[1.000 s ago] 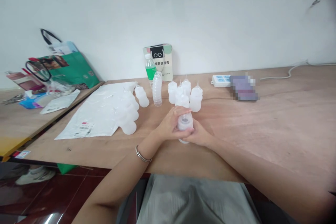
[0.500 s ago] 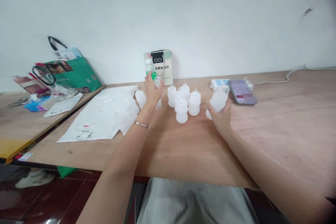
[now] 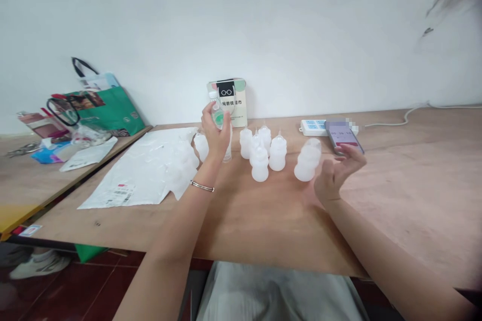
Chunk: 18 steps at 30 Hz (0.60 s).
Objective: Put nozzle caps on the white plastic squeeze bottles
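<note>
— Where do we start?

— With our left hand [image 3: 215, 133], which is closed around a tall clear ribbed stack [image 3: 227, 136] that stands upright on the counter [image 3: 395, 185], just in front of the green-labelled water bottle [image 3: 216, 110]. The fingers wrap its upper half. We cannot tell exactly what the stack is made of; it looks like nested clear caps.

— And our right hand [image 3: 335, 176]?

— Open, palm half turned up, fingers spread, gripping nothing. It hangs just beside a translucent squeeze bottle [image 3: 307, 160] that stands alone on the counter, apart from the cluster of capped bottles [image 3: 263, 153] to its left.

— How would we expect these to handle?

— Light, we judge, since they look empty and thin-walled. The bottle's soft plastic probably gives under a squeeze (so a gentle grip around the waisted middle seems best, not at the narrow tip). The ribbed stack looks stiffer but top-heavy and easy to tip or pull apart, so low and around the full girth seems the safer hold.

— What lies further out?

— More bottles lying on a white plastic mailer [image 3: 143, 165] at left, a power strip [image 3: 314, 126] and a phone [image 3: 343, 137] at right, a small printed box [image 3: 231, 100] against the wall, and a green bag [image 3: 101, 103] on the neighbouring surface.
</note>
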Each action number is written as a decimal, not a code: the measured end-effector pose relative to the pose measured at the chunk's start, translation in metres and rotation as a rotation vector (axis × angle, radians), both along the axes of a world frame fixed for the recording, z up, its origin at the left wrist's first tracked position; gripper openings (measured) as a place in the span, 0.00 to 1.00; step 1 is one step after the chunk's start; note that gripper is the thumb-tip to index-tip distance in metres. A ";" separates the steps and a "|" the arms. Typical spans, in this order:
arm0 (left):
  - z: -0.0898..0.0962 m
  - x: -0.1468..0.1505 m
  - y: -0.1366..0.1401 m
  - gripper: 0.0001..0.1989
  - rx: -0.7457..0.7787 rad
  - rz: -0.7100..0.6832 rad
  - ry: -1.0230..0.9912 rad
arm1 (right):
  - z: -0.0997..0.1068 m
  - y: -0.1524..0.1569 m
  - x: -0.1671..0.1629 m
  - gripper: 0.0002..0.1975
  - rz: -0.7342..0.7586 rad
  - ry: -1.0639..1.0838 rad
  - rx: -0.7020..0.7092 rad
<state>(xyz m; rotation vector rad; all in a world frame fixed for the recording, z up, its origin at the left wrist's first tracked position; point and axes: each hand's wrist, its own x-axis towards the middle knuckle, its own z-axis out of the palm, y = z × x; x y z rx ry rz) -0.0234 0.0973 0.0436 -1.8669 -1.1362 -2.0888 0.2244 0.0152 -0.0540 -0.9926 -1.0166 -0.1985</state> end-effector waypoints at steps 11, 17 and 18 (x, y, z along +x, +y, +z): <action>-0.027 0.013 -0.044 0.18 0.037 -0.251 -0.012 | -0.012 0.000 -0.091 0.34 0.423 -0.255 -0.390; -0.041 0.015 -0.046 0.19 -0.055 -0.385 0.047 | -0.014 0.015 -0.090 0.26 0.627 -0.167 -0.598; -0.042 0.016 -0.047 0.19 -0.077 -0.401 0.047 | -0.012 0.012 -0.090 0.25 0.654 -0.175 -0.629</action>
